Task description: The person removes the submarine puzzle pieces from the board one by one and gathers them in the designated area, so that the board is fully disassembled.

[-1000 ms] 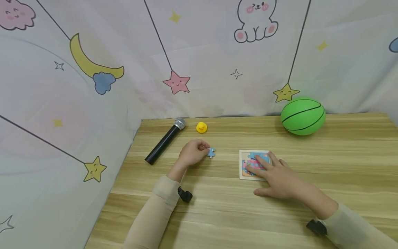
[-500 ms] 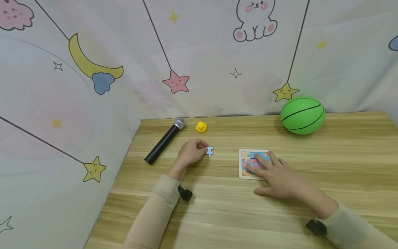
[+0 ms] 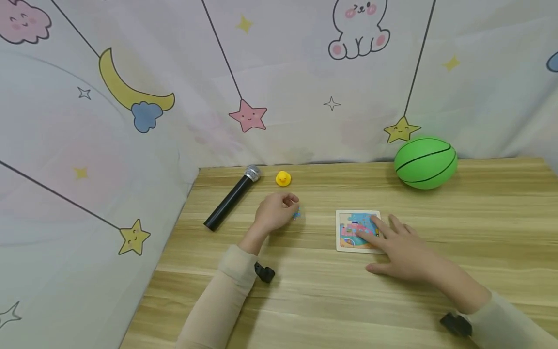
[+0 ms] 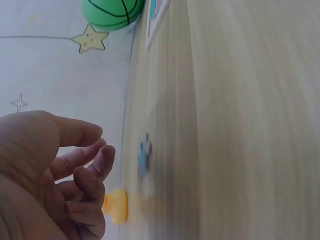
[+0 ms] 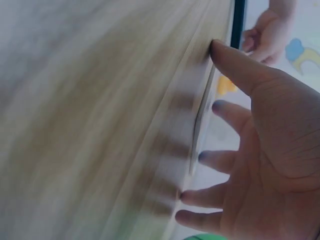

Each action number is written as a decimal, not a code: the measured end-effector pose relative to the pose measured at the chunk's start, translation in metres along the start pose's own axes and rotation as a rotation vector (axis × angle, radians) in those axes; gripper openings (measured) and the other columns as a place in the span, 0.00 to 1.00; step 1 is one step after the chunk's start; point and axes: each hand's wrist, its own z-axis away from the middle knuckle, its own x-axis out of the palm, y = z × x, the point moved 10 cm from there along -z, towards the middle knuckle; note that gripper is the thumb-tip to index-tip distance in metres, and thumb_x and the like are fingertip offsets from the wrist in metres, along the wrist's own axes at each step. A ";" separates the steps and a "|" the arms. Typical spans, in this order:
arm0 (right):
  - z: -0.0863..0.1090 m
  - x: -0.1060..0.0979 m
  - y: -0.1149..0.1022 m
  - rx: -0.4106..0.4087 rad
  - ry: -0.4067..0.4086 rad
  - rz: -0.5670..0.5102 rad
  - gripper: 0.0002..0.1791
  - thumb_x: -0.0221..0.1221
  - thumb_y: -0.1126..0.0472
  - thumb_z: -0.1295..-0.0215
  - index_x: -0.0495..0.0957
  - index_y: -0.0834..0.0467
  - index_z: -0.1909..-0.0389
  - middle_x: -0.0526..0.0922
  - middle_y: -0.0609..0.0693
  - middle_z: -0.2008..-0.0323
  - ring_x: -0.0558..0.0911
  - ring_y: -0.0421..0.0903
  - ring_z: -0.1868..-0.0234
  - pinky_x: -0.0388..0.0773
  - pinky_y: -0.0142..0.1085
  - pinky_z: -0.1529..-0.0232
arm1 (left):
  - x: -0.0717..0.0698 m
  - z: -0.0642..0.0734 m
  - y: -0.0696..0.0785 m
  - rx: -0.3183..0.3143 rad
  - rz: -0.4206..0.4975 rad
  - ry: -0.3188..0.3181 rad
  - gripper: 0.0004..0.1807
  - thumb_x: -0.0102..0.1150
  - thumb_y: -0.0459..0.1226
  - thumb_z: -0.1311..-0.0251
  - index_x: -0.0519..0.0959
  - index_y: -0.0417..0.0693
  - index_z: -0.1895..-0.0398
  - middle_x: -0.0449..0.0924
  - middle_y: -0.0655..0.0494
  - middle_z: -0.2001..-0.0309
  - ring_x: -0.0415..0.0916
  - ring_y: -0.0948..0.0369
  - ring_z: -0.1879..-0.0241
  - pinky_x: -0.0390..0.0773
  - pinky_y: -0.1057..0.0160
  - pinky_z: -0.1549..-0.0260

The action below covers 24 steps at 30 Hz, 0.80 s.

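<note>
A small blue jigsaw piece (image 3: 297, 213) lies on the wooden table, mostly covered by my left hand (image 3: 275, 212) in the head view. The left wrist view shows the piece (image 4: 143, 157) apart from that hand, whose fingers are loosely bent with nothing between thumb and forefinger. Farther right is a white-framed jigsaw puzzle (image 3: 337, 237) with a pink and blue picture; gaps show at its upper left. Over its right side spreads my right hand (image 3: 407, 252), index and middle fingers reaching onto the picture and thumb near the tabletop. Exact finger contact is hard to tell.
A black microphone (image 3: 229, 199) lies slantwise at the left, with a yellow rubber duck (image 3: 283, 179) beside its head. At the back right a green ball (image 3: 426, 163) sits against the printed cloth backdrop (image 3: 296, 72). Wristbands with small cameras (image 3: 264, 273) are on both arms.
My left hand has let go of the jigsaw piece and shifted slightly right and up over it. My right hand has slid a little to the right, uncovering more of the puzzle.
</note>
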 end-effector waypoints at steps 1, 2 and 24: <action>0.001 0.000 0.002 0.007 -0.005 -0.002 0.46 0.62 0.29 0.35 0.63 0.41 0.20 0.55 0.65 0.21 0.50 0.80 0.25 0.53 0.75 0.34 | 0.002 0.000 0.006 0.014 0.001 -0.004 0.10 0.63 0.44 0.29 0.86 0.52 0.52 0.84 0.59 0.61 0.78 0.58 0.63 0.75 0.57 0.64; 0.002 0.001 0.003 0.014 -0.010 -0.002 0.46 0.61 0.29 0.35 0.62 0.41 0.20 0.54 0.65 0.21 0.50 0.80 0.25 0.53 0.76 0.34 | 0.004 0.000 0.011 0.026 0.002 -0.011 0.10 0.63 0.44 0.29 0.86 0.52 0.52 0.84 0.60 0.62 0.78 0.59 0.64 0.75 0.58 0.65; 0.003 -0.005 0.001 0.006 -0.007 0.001 0.44 0.62 0.30 0.34 0.64 0.42 0.21 0.57 0.63 0.21 0.53 0.81 0.27 0.57 0.77 0.38 | 0.092 -0.008 0.088 0.118 -0.077 -0.199 0.10 0.67 0.47 0.33 0.87 0.55 0.56 0.80 0.68 0.68 0.75 0.68 0.69 0.74 0.68 0.70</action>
